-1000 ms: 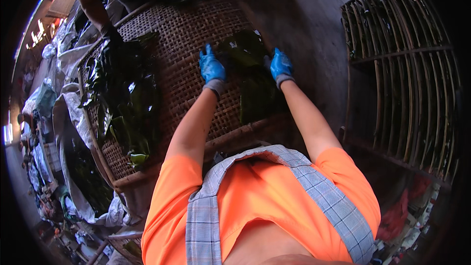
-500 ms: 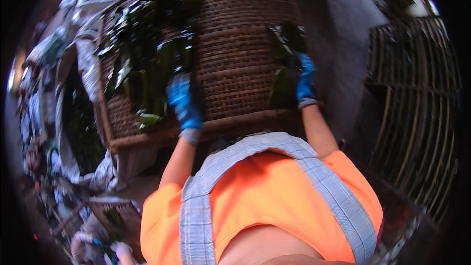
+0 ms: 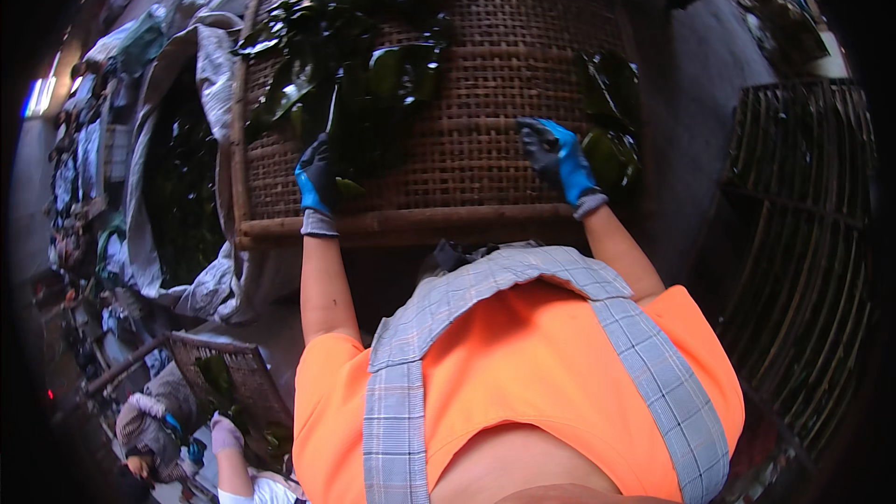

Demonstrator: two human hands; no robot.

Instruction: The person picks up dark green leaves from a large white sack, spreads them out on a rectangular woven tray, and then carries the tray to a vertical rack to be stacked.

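Both my hands wear blue gloves with dark palms and grey cuffs. Large, glossy dark green leaves (image 3: 373, 84) lie in a loose heap over the left half of a woven bamboo tray (image 3: 504, 84). At the heap's near left edge, my left hand (image 3: 315, 179) is closed on a leaf (image 3: 333, 110), whose pale midrib rises from the fingertips. My right hand (image 3: 558, 161) is over the bare weave at right, fingers curled together, with nothing visible in them. Just beyond it, a smaller group of leaves (image 3: 611, 121) rests along the tray's right side.
A pale sack (image 3: 213, 75) full of dark leaves stands left of the tray. Slatted bamboo racks (image 3: 798, 224) are at right, beyond grey floor (image 3: 686, 112). Lower left, a co-worker's gloved hand (image 3: 224, 434) is by another woven tray (image 3: 233, 364); a second person (image 3: 154, 434) is nearby.
My right hand has moved left off the small leaf group onto bare weave. My left hand has shifted toward the heap's near left edge. The view has swung, so the tray sits farther right.
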